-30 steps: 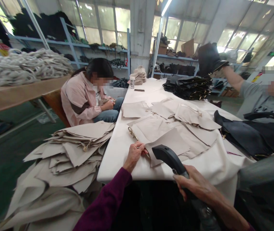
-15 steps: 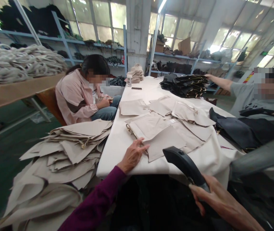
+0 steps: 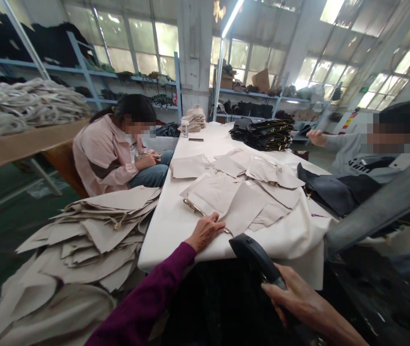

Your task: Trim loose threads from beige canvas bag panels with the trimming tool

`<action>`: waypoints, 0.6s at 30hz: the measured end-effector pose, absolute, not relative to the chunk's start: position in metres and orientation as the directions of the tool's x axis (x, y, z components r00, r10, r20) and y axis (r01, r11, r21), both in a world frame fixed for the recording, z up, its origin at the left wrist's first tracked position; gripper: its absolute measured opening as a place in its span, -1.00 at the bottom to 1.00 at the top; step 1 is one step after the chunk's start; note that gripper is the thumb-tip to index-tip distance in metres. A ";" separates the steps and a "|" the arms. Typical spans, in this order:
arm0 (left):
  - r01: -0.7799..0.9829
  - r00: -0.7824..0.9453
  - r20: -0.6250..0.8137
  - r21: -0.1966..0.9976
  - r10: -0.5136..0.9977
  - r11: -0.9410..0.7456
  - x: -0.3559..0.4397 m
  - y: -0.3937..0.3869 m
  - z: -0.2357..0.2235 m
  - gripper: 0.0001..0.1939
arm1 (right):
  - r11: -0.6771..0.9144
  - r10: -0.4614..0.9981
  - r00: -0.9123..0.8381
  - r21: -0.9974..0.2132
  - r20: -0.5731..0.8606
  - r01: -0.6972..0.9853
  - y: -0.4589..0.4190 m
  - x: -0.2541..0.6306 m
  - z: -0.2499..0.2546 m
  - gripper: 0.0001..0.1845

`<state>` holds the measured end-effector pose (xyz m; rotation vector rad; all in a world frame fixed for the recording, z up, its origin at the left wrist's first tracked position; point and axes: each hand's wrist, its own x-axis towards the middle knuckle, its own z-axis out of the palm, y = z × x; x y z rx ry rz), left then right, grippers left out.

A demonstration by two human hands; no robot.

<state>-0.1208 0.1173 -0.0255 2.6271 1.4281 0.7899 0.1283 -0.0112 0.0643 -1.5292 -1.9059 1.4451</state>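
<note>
Beige canvas panels [image 3: 244, 206] lie overlapping beside the left hand [image 3: 205, 232].

Clothed table [image 3: 165, 240], beige fabric panels [image 3: 212, 192], black stack [image 3: 262, 135]

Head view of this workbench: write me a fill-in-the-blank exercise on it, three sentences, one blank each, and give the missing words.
The sleeve above the left hand is ____.
The handle of the tool in the right hand is ____.
The cloth under the beige fabric pieces is ____.

Missing words: purple; black; white.
</note>
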 end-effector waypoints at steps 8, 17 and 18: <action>0.772 0.488 0.412 0.208 0.769 -0.601 -0.120 0.121 -0.026 -0.79 | -0.091 0.892 -0.325 -0.829 -0.314 0.553 0.013 0.127 0.052 -0.88; 0.791 0.274 0.446 0.400 0.852 -0.463 -0.117 0.118 -0.032 -0.84 | -0.100 0.946 -0.196 -0.808 -0.258 0.581 0.020 0.166 0.081 -0.69; 0.807 0.199 0.443 0.432 0.874 -0.403 -0.113 0.119 -0.031 -0.82 | -0.093 0.944 -0.207 -0.811 -0.255 0.578 0.020 0.169 0.080 -0.68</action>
